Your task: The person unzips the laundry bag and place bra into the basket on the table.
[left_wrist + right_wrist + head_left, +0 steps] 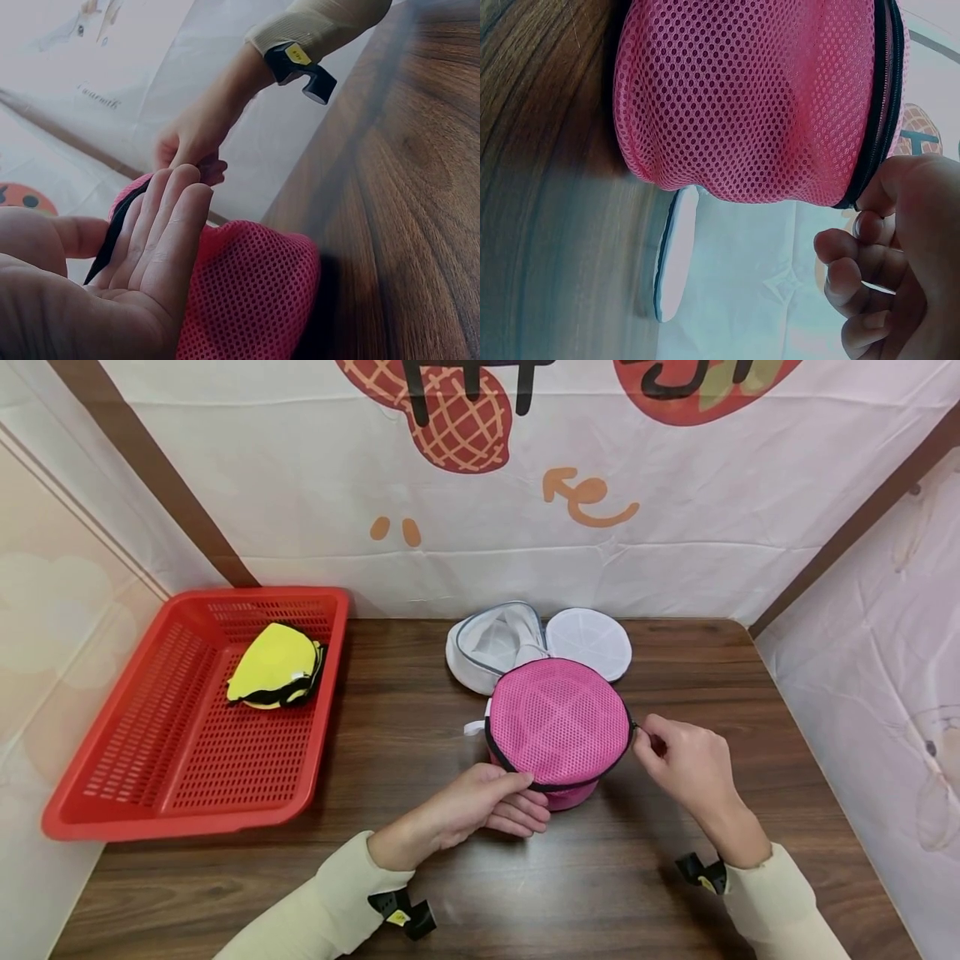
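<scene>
A round pink mesh bag (561, 718) with a black zipper edge stands on the table, its lid lying over the top. My left hand (487, 802) pinches the front rim between thumb and fingers; in the left wrist view the left hand (142, 262) has its thumb on the black edge and its fingers extended along the side. At the bag's right edge my right hand (686, 764) pinches the zipper end. The right wrist view shows the right hand (900, 262) with thumb and forefinger at the corner of the black zipper (877, 112).
A red basket (318, 752) at the left holds a yellow and black folded bag (273, 664). Behind the pink bag lie an open white mesh bag (468, 664) and its round white lid (588, 643), near the curtain wall.
</scene>
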Motion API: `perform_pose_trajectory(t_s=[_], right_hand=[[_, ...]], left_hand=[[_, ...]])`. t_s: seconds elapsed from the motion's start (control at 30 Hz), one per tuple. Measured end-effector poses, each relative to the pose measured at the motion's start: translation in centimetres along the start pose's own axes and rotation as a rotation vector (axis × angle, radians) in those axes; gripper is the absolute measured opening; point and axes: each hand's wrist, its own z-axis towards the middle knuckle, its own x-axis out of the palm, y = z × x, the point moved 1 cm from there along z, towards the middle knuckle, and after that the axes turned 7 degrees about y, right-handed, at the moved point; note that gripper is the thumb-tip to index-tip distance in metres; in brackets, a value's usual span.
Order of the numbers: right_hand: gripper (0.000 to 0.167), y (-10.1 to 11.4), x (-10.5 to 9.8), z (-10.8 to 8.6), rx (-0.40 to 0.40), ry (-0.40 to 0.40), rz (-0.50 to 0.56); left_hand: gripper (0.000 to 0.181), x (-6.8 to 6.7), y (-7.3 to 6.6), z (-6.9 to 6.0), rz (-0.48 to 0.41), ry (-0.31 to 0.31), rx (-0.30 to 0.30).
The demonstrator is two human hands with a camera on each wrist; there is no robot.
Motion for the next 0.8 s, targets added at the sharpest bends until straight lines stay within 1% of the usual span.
perform_pose_trajectory(t_s=[0.17, 0.33, 0.5, 0.57, 0.67, 0.8], right_hand=[[0.033, 0.1, -0.1, -0.1, 0.0, 0.007, 0.01], [0.033, 0.2, 0.0, -0.3, 0.005, 0.03, 0.031], [0.033, 0.5, -0.1, -0.7, -0.007, 0.034, 0.053], [0.033, 0.7, -0.2, -0.8, -0.018, 0.036, 0.056], [0.034, 1.1, -0.4, -0.9, -0.039, 0.032, 0.069], [0.034, 1.7, -0.5, -1.0, -0.093, 0.013, 0.101]], left_hand=[[0.047, 0.0, -0.1, 0.1, -0.021, -0.025, 0.003], [0.046, -0.1, -0.2, 0.1, -0.034, -0.045, 0.041], [0.044, -0.1, -0.1, 0.0, -0.041, -0.051, 0.051], [0.043, -0.1, -0.1, 0.1, -0.051, -0.052, 0.043], [0.044, -0.1, 0.0, 0.1, -0.038, -0.046, 0.05], [0.044, -0.2, 0.0, 0.2, -0.027, -0.039, 0.054]])
